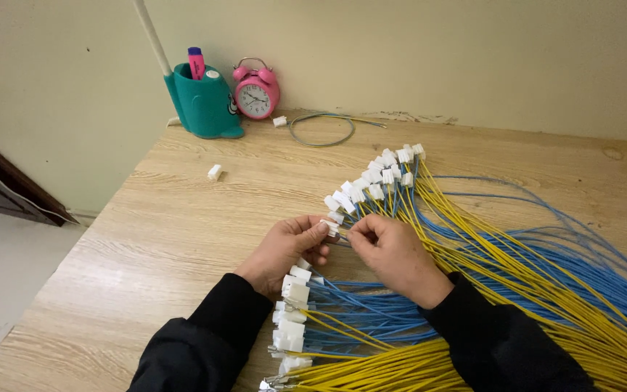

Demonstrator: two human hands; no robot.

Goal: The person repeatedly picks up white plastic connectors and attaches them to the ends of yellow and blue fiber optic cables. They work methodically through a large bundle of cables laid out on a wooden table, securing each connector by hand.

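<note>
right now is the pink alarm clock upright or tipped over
Upright. The pink alarm clock stands on the table by the wall, face forward, bells on top, beside the teal pen holder.

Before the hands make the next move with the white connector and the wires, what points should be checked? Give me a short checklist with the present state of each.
1. White connector pinched by left hand fingertips: ok.
2. Right hand meets the connector at the wire end: ok.
3. Wire fully seated in the connector: cannot tell, fingers hide it.
4. Row of connectors on yellow and blue wires fanned out beyond the hands, none overlapping the work spot: ok.
5. Second bundle of connectors lies under the left wrist and may snag: not ok.
6. Loose white connector on the table lies apart from the hands: ok.
</note>
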